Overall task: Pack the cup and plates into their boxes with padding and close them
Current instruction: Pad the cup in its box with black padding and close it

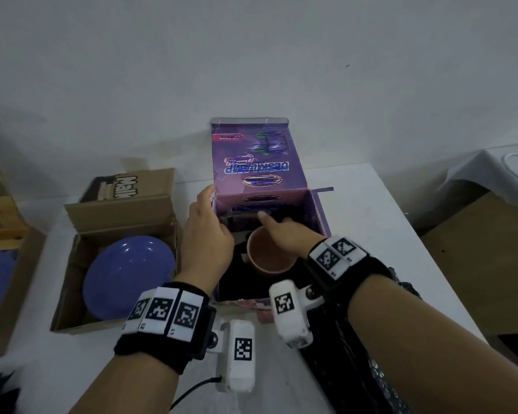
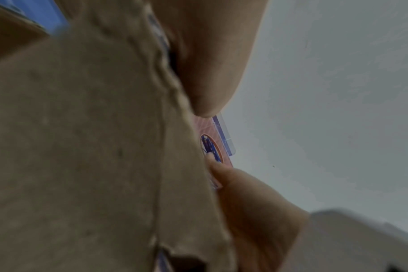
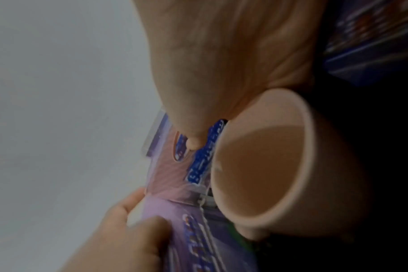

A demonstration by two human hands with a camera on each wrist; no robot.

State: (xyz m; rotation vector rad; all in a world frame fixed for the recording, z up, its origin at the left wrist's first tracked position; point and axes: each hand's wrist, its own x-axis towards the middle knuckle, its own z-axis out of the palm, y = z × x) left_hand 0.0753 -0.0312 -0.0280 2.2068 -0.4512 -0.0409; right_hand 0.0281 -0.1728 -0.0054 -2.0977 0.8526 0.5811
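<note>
A purple printed box (image 1: pixel 317 210) stands open at the table's middle with its lid (image 1: pixel 257 162) raised. Inside, a pink cup (image 1: pixel 269 258) sits upright on black padding (image 1: pixel 240 279). My left hand (image 1: pixel 219 216) pinches the box's left side flap (image 2: pixel 224 139) between thumb and fingers. My right hand (image 1: pixel 266 218) reaches over the cup's rim (image 3: pixel 298 165), its straight index finger touching the far inner wall. A blue plate (image 1: pixel 126 276) lies in an open cardboard box (image 1: pixel 72 294) to the left.
Another brown box (image 1: pixel 9 294) with something blue inside sits at the far left edge. Black padding material (image 1: pixel 356 369) lies under my right forearm. A brown carton (image 1: pixel 485 264) stands beyond the table's right edge. A white wall rises close behind.
</note>
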